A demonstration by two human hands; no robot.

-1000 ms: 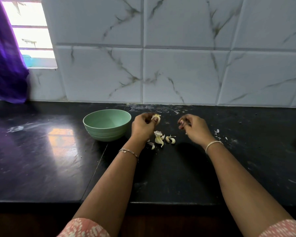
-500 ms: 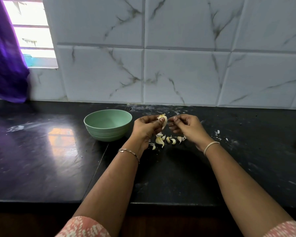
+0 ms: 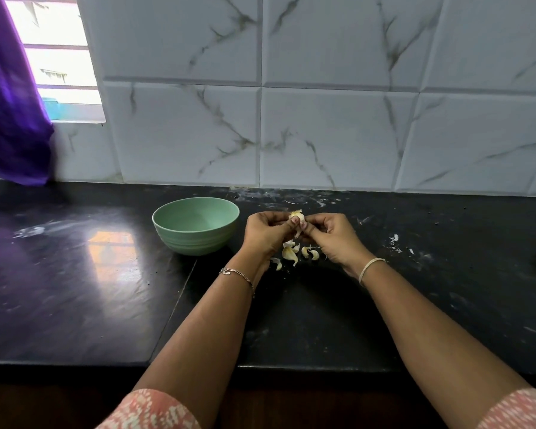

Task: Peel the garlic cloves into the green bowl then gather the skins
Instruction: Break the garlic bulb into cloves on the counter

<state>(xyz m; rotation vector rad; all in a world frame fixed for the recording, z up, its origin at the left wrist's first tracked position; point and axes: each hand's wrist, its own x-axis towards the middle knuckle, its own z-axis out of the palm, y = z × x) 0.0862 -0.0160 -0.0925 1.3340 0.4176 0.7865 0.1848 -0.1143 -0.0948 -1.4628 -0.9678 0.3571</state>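
Since a second ago the right hand (image 3: 334, 239) has come in to meet the left hand (image 3: 265, 235), both pinching one clove (image 3: 297, 216) at their fingertips above the counter (image 3: 106, 289), loose cloves and skins (image 3: 290, 253) lying on it just under the hands, bowl (image 3: 192, 243) just left of them.

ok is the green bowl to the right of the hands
No, the green bowl stands on the counter beside the left hand, which with the right hand pinches one garlic clove.
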